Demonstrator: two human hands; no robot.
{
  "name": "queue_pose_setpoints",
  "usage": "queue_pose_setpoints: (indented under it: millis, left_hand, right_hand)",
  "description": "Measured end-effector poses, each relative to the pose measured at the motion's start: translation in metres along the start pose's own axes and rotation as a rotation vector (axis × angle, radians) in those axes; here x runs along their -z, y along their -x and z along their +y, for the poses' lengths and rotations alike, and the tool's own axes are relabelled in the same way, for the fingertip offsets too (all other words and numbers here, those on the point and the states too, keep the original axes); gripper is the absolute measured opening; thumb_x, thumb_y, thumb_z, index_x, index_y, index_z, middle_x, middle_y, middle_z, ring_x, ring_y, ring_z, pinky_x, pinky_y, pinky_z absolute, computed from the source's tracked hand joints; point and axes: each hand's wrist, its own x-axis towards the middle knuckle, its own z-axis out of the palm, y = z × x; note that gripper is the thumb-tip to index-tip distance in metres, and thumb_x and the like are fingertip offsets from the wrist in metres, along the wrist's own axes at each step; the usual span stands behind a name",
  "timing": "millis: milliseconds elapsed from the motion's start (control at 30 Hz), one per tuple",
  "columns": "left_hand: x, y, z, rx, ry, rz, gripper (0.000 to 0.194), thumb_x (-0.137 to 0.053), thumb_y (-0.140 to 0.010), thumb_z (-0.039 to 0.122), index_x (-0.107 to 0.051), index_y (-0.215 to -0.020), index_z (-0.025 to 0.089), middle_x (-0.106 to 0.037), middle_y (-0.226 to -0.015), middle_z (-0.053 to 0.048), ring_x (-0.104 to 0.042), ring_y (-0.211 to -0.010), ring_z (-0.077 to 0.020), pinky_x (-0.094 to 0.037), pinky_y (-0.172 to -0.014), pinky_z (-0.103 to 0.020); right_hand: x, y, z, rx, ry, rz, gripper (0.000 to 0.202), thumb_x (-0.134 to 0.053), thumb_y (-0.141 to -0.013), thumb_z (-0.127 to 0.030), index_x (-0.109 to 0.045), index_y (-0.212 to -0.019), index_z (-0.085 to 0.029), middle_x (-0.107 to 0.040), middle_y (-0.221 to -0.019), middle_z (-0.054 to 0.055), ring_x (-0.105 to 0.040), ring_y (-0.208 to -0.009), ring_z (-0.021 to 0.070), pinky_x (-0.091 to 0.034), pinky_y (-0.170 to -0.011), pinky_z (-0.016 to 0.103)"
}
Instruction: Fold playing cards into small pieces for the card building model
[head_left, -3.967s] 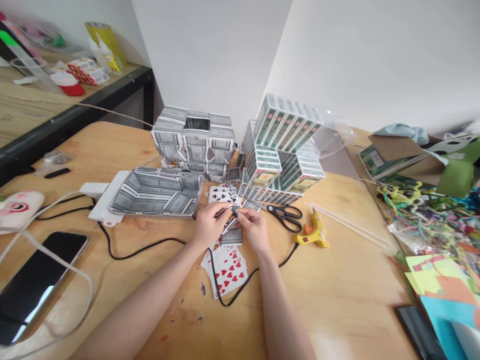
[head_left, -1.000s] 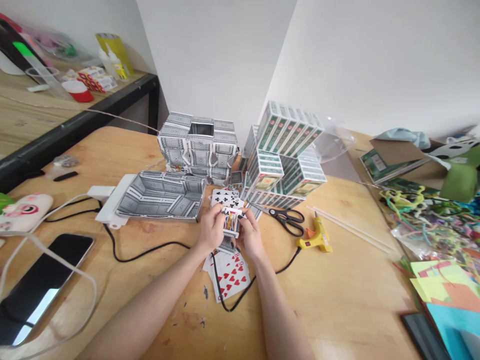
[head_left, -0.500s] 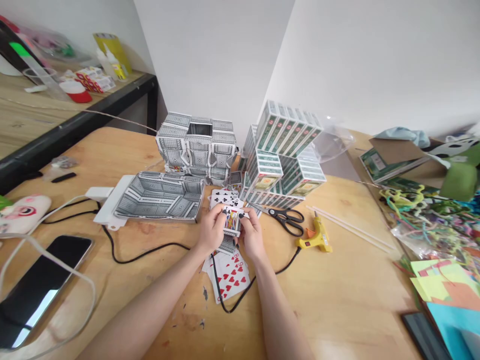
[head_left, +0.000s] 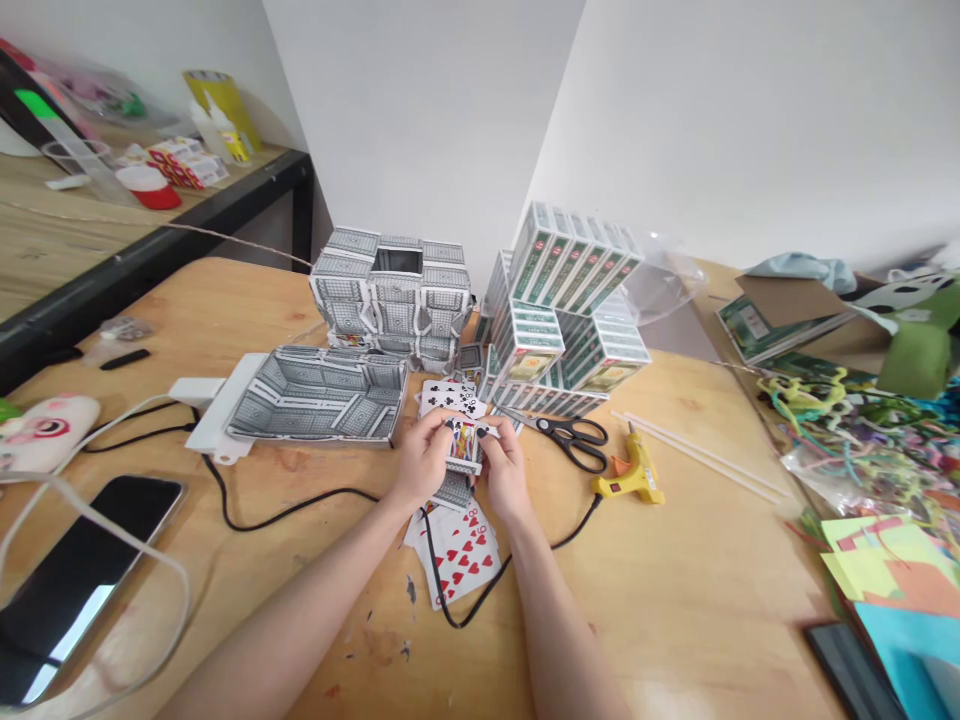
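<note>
Between my two hands is a face card (head_left: 465, 446), bent at its near edge, with thumbs on its top. My left hand (head_left: 424, 458) pinches its left side and my right hand (head_left: 504, 466) its right side. Beneath and nearer lie loose heart cards (head_left: 463, 565); club cards (head_left: 447, 397) lie just beyond. An open tray made of folded cards (head_left: 322, 395) sits to the left. Behind it stands a block built of cards (head_left: 397, 295) with a square hole on top. Black-handled scissors (head_left: 574, 440) rest right of my right hand.
A yellow glue gun (head_left: 631, 472) lies right of the scissors, its black cable looping over the heart cards. Stacked green card boxes (head_left: 532, 340) stand behind. A phone (head_left: 90, 580) and white power strip (head_left: 225, 410) are left; colored paper (head_left: 900, 570) is right.
The view has shifted very slightly. Both hands keep their hold on the face card, with hardly any movement.
</note>
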Motion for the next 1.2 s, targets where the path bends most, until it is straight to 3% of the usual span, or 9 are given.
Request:
queue_pose_setpoints:
  millis: [433,700,867,1000,1200]
  left_hand:
    - [0.002,0.0,-0.011,-0.084,-0.076,0.019,0.019,-0.043,-0.075,0.018,-0.061,-0.08,0.017,-0.055,-0.063,0.001,-0.046,-0.048,-0.0084,-0.037,-0.043,-0.019]
    - [0.002,0.002,-0.005,-0.117,-0.126,0.049,0.016,-0.042,-0.074,0.019,-0.057,-0.071,0.018,-0.051,-0.057,0.002,-0.044,-0.047,-0.0094,-0.035,-0.043,-0.02]
    - [0.006,0.004,0.0,-0.114,-0.042,0.002,0.009,-0.045,-0.074,0.023,-0.052,-0.072,0.018,-0.048,-0.057,0.003,-0.044,-0.046,-0.0096,-0.035,-0.042,-0.022]
    - [0.004,0.003,0.001,-0.07,-0.01,-0.05,0.015,-0.049,-0.078,0.032,-0.049,-0.071,0.018,-0.043,-0.054,0.005,-0.042,-0.044,-0.0087,-0.035,-0.042,-0.021]
    - [0.005,0.003,-0.003,-0.084,0.002,-0.138,0.018,-0.048,-0.081,0.036,-0.05,-0.079,0.018,-0.047,-0.057,0.004,-0.046,-0.048,-0.0094,-0.038,-0.045,-0.021]
  right_hand:
    - [-0.001,0.0,-0.002,0.005,-0.034,0.004,0.012,-0.053,-0.076,-0.032,-0.047,-0.08,-0.023,-0.043,-0.052,-0.009,-0.038,-0.032,0.006,-0.034,-0.028,0.017]
    - [-0.006,0.002,-0.004,0.0,-0.068,0.001,0.01,-0.053,-0.075,-0.03,-0.045,-0.075,-0.023,-0.043,-0.052,-0.009,-0.037,-0.033,0.0064,-0.034,-0.028,0.018]
    - [-0.007,0.003,-0.001,-0.026,-0.12,-0.03,0.011,-0.055,-0.074,-0.029,-0.045,-0.074,-0.023,-0.043,-0.053,-0.009,-0.038,-0.035,0.0062,-0.035,-0.03,0.017]
    - [-0.001,0.001,-0.001,-0.042,-0.135,-0.079,0.013,-0.055,-0.074,-0.031,-0.045,-0.078,-0.024,-0.049,-0.055,-0.008,-0.042,-0.033,0.0073,-0.036,-0.03,0.019]
    - [0.005,-0.002,-0.003,-0.106,-0.099,-0.085,0.026,-0.057,-0.075,-0.046,-0.047,-0.077,-0.022,-0.046,-0.053,-0.008,-0.041,-0.035,0.0073,-0.036,-0.029,0.018]
